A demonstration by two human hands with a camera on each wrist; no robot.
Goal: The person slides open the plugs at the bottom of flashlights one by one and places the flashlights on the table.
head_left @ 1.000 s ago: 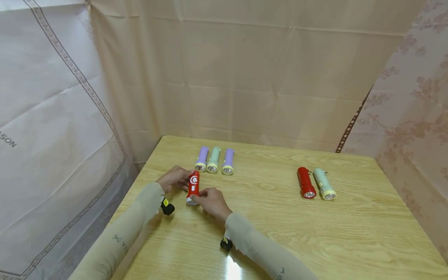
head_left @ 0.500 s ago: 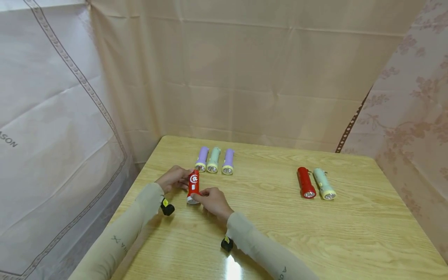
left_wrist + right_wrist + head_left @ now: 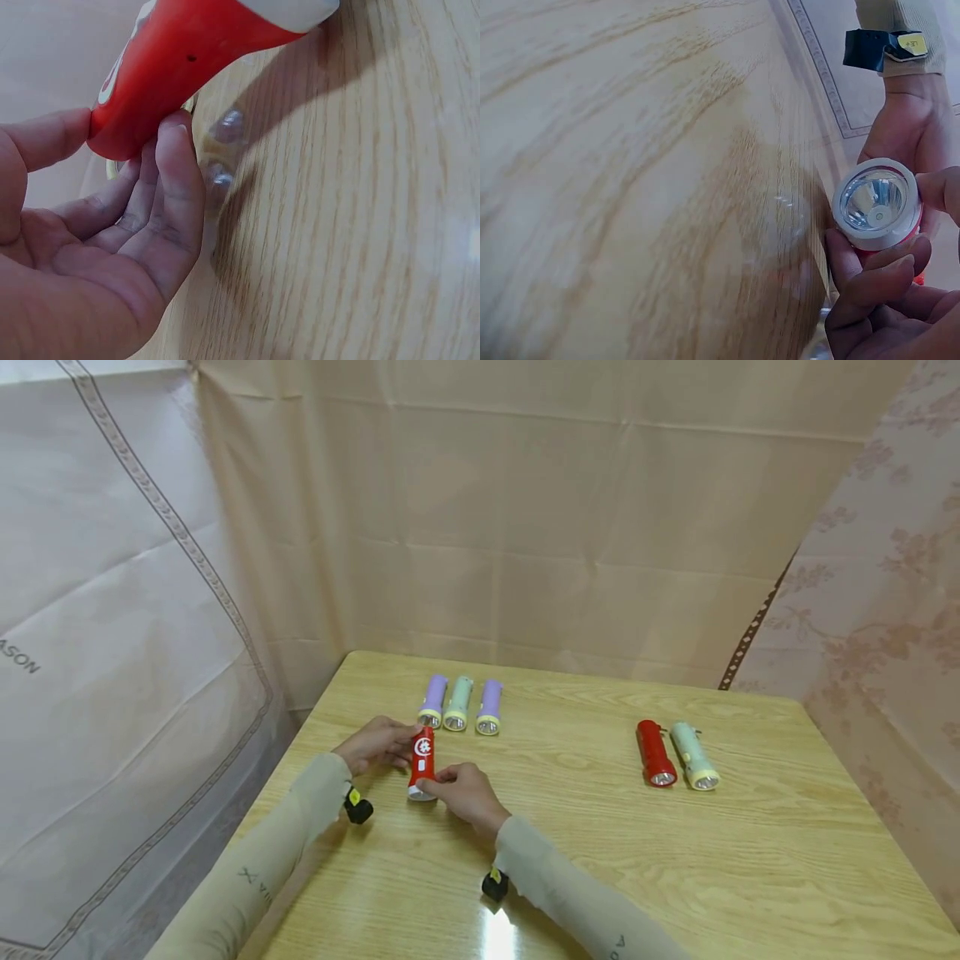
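Observation:
A red flashlight with a white head and a white printed emblem is held between both hands over the left part of the table. My left hand pinches its tail end between thumb and fingertips, plain in the left wrist view. At the lens end, my right hand grips the white head with thumb and fingers. The left wrist view shows the flashlight body tilted and raised off the wood, its shadow below. Its lens looks unlit.
Behind the hands lie a purple flashlight, a mint one and another purple one. Farther right on the wooden table are a red flashlight and a mint flashlight. Cloth curtains surround the table.
The held red flashlight has shifted slightly to the right, and the right hand moved right with it. The left hand keeps its hold on the tail end. The other flashlights stay put.

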